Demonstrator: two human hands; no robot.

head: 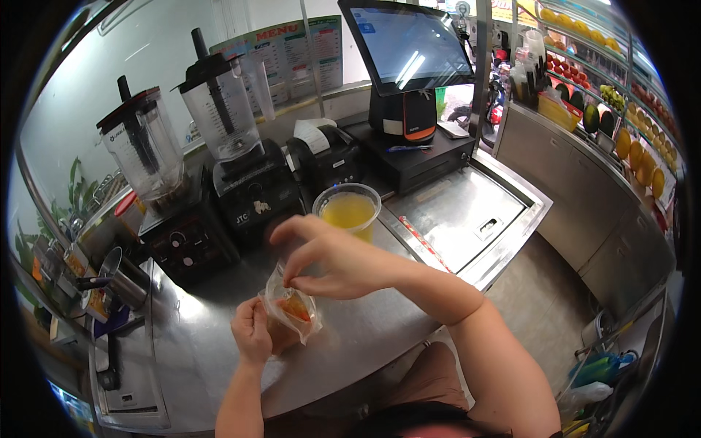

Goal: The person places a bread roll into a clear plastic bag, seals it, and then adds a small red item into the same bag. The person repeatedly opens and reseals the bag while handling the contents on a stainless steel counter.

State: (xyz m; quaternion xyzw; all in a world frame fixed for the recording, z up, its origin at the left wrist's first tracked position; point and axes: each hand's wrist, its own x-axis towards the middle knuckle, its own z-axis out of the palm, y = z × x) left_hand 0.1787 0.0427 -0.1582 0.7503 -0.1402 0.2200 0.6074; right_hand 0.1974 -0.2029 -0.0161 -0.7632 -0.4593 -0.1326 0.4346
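Note:
My left hand (252, 332) grips the side of a small clear plastic bag (301, 325) that has orange-red contents showing inside. Over the bag's mouth is my right hand (339, 263), its fingers curled and apart; the thumb and a fingertip are close to the bag's upper edge, and whether they touch it cannot be told. Behind the right hand stands a clear plastic cup (351, 211) of yellow liquid, partly hidden by that hand. A wrapped straw (420, 241) with red print lies to the right of the cup.
Two blenders (219, 115) stand at the back left, beside a receipt printer (323, 153). A touchscreen terminal (411, 49) stands on a black cash drawer (427, 164). At left is a metal pitcher (128, 279). Fruit shelves (619, 98) are at the right, past the steel counter's edge.

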